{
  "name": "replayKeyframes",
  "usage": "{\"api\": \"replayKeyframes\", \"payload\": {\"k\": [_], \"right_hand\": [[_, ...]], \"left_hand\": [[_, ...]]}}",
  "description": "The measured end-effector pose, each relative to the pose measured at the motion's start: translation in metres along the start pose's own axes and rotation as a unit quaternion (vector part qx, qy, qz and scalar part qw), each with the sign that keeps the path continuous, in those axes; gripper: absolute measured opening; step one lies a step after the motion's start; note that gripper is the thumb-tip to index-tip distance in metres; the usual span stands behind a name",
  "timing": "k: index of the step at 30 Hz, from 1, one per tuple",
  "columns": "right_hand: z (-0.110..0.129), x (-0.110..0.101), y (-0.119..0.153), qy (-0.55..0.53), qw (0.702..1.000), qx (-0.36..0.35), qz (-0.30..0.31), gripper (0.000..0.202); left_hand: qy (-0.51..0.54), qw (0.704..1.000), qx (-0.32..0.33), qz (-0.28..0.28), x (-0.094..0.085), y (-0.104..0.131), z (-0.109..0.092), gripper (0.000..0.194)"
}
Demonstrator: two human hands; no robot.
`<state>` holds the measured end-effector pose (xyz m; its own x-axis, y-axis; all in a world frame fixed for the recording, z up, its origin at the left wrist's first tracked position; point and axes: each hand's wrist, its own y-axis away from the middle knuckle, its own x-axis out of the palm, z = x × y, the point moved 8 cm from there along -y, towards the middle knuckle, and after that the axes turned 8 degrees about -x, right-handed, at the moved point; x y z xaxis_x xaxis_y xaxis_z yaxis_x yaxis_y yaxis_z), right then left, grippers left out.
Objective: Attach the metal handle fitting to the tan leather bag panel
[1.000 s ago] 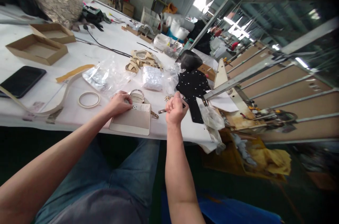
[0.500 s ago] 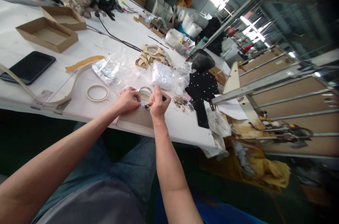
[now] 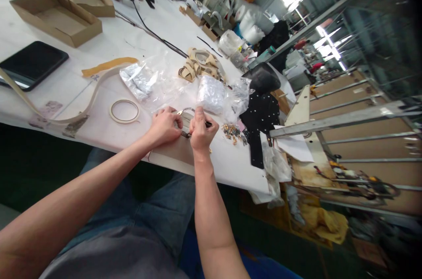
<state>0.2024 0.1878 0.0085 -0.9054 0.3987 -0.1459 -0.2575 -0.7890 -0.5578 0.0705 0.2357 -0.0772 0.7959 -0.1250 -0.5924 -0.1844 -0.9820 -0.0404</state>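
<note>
On the white tabletop (image 3: 171, 19), well to the left of the roll of tape (image 3: 122, 121), lies a black phone-like device (image 3: 34, 63), with two open cardboard boxes (image 3: 90, 33) beyond it, farther back than the roll. A pale strip (image 3: 99, 85) curves just beside the roll on its left. To the roll's right, and slightly nearer the person, the left hand (image 3: 166, 126) rests on the beige panel (image 3: 173, 151), fingers bent down at the panel's upper edge; whether they pinch anything I cannot tell. The panel itself lies right of the roll, along the table's near edge. Behind it and right of the roll sit a clear plastic packet (image 3: 211, 93) and a heap of beige straps (image 3: 198, 64). The right hand (image 3: 201, 132), also right of the roll, is closed in a fist around a dark-handled tool (image 3: 208, 124) over the panel; the tool's tip is too small to make out. Farther right of the roll are small metal fittings (image 3: 233, 133), then a black dotted piece (image 3: 260, 112).
</note>
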Motion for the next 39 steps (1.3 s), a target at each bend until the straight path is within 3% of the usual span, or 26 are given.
{"api": "replayKeyframes", "payload": {"k": [9,17,23,31,35,39], "right_hand": [[-0.009,-0.006,0.001,-0.045,0.998,0.037,-0.031,0.072],[-0.004,-0.002,0.000,-0.020,0.999,0.031,0.001,0.071],[-0.004,-0.006,-0.002,-0.050,0.998,0.029,-0.029,0.071],[-0.004,-0.008,-0.004,-0.040,0.999,0.027,-0.020,0.070],[-0.003,-0.008,-0.005,-0.041,0.999,0.019,-0.014,0.068],[-0.004,-0.010,-0.004,-0.033,0.999,0.022,-0.016,0.070]], "left_hand": [[0.007,1.000,-0.017,0.007,-0.002,0.000,-0.001,0.010],[-0.026,1.000,0.004,0.016,-0.004,0.002,-0.008,0.024],[-0.066,0.996,0.038,0.036,0.000,-0.002,-0.017,0.020],[-0.085,0.987,0.047,0.129,0.000,-0.011,-0.016,0.039],[-0.088,0.984,0.066,0.141,-0.002,-0.009,-0.018,0.030],[-0.063,0.987,0.040,0.141,0.000,-0.010,-0.015,0.021]]}}
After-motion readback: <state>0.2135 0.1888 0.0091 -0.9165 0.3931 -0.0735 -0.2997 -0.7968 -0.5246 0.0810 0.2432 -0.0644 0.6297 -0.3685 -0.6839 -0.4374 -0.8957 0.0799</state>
